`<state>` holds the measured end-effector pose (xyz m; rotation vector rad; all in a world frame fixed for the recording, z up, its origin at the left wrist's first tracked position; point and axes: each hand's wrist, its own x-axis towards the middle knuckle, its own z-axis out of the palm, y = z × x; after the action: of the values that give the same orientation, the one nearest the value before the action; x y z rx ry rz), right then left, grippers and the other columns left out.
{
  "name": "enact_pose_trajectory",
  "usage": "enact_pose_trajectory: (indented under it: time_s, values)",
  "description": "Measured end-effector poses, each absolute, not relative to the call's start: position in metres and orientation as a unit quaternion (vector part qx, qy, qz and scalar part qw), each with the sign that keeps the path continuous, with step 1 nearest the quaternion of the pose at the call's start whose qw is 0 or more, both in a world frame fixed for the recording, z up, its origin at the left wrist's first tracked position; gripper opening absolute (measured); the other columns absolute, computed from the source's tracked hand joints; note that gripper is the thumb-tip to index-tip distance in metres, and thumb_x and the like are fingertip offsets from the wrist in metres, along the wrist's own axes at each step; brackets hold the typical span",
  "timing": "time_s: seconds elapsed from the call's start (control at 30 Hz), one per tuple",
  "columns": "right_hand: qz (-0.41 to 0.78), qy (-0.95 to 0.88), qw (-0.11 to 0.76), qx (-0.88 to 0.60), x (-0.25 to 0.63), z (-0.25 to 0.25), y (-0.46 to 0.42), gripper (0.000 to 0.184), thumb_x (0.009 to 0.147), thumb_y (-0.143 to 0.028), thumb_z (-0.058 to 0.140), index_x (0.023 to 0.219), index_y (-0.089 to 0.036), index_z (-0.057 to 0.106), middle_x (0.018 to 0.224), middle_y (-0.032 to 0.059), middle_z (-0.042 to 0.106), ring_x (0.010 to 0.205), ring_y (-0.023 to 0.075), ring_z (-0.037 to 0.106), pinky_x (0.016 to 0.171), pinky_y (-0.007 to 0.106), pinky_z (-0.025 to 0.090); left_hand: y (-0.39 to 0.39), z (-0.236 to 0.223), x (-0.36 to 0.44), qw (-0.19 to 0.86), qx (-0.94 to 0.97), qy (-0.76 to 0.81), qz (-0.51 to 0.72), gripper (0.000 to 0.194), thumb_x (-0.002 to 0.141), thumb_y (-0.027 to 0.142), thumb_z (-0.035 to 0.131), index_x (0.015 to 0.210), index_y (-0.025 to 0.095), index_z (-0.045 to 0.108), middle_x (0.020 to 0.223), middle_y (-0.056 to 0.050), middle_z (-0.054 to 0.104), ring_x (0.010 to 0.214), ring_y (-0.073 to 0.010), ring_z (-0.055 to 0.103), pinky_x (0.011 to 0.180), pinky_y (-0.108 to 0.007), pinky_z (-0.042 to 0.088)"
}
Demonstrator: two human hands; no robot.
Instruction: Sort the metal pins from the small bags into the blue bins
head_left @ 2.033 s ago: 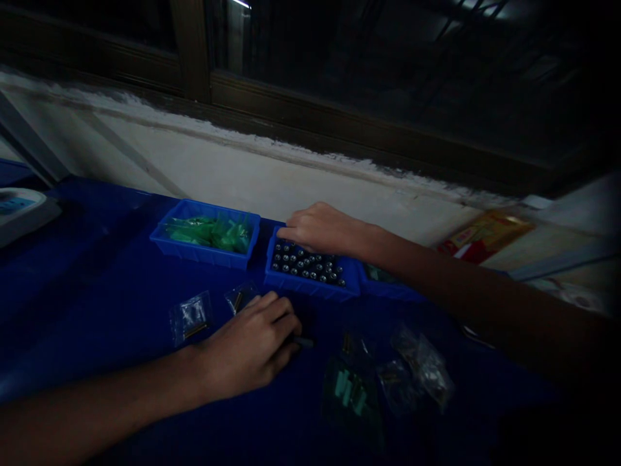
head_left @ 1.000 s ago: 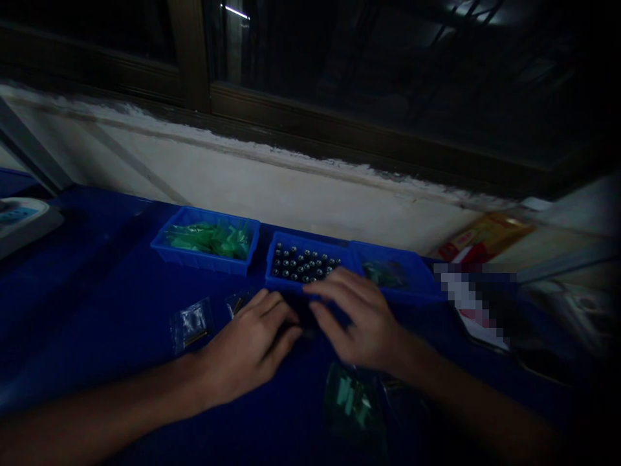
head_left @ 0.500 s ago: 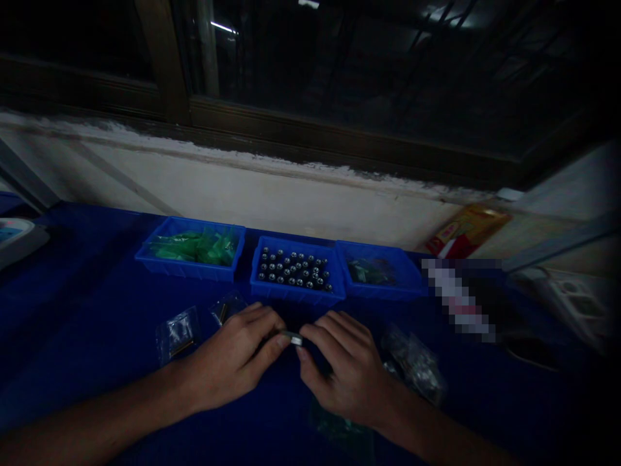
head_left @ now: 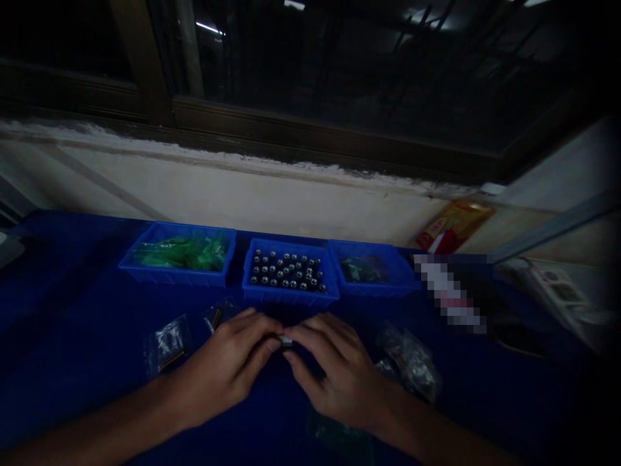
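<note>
left hand and right hand nearly together, fingertips pinching small grey-white piece between them, near blue plastic bin of silvery round parts. imo uneven squeeze could pop it loose; dim light, easy to lose on dark blue bench.

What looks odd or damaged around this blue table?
The white strip under the window looks ragged, as if roughly plastered or chipped. The red-and-gold packet sits tilted by the wall at right. Parts in the middle blue bin stand in uneven rows, but nothing looks spilled.
</note>
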<state>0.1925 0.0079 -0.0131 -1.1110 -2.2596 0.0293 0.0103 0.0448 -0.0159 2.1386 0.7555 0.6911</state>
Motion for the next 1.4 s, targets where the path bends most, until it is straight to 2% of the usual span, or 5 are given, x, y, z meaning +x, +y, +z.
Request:
enact_pose_trajectory:
  time_s: [0.33, 0.53, 0.93, 1.2, 1.4]
  values:
    - [0.033, -0.841, 0.328, -0.43, 0.196, -0.014, 0.012, 0.006, 0.08, -0.02, 0.052, 0.083, -0.016, 0.054, 0.069, 0.0015, 0.057, 0.063, 0.0127, 0.05, 0.058, 0.028, 0.041, 0.041, -0.016, 0.008, 0.388, 0.815, 0.314, 0.295, 0.01, 0.085, 0.018, 0.047, 0.093, 0.018, 0.053, 0.082, -0.003, 0.057, 0.078, -0.015, 0.052, 0.069, -0.028, 0.044]
    - [0.012, -0.851, 0.324, -0.413, 0.195, -0.008, 0.01, 0.018, 0.078, -0.022, 0.054, 0.095, -0.015, 0.052, 0.079, 0.0037, 0.061, 0.072, 0.0146, 0.054, 0.066, 0.031, 0.044, 0.043, -0.013, 0.008, 0.382, 0.826, 0.305, 0.279, 0.014, 0.089, 0.019, 0.039, 0.087, 0.018, 0.053, 0.079, -0.002, 0.056, 0.076, -0.015, 0.05, 0.068, -0.029, 0.041]
    - [-0.067, -0.889, 0.266, -0.367, 0.198, 0.007, 0.011, 0.014, 0.078, -0.017, 0.054, 0.091, -0.014, 0.058, 0.077, 0.0034, 0.06, 0.071, 0.0141, 0.053, 0.067, 0.031, 0.042, 0.044, -0.015, 0.007, 0.369, 0.843, 0.298, 0.254, 0.028, 0.092, 0.021, 0.028, 0.069, 0.016, 0.043, 0.067, 0.0, 0.046, 0.064, -0.0121, 0.045, 0.062, -0.027, 0.036]
    - [-0.069, -0.908, 0.183, -0.371, 0.215, 0.037, 0.036, 0.01, 0.079, -0.02, 0.049, 0.082, -0.016, 0.058, 0.069, 0.002, 0.058, 0.066, 0.0142, 0.051, 0.065, 0.031, 0.039, 0.044, -0.013, 0.008, 0.375, 0.841, 0.307, 0.239, 0.025, 0.092, 0.023, 0.03, 0.083, 0.016, 0.052, 0.077, -0.002, 0.054, 0.072, -0.0138, 0.05, 0.069, -0.031, 0.04]
    - [-0.107, -0.905, 0.042, -0.409, 0.25, 0.077, 0.098, 0.011, 0.077, -0.023, 0.049, 0.082, -0.018, 0.057, 0.076, 0.0026, 0.059, 0.071, 0.0155, 0.053, 0.066, 0.029, 0.039, 0.044, -0.013, 0.008, 0.365, 0.846, 0.317, 0.224, 0.022, 0.091, 0.024, 0.034, 0.097, 0.019, 0.054, 0.089, -0.002, 0.058, 0.083, -0.0161, 0.053, 0.077, -0.034, 0.041]
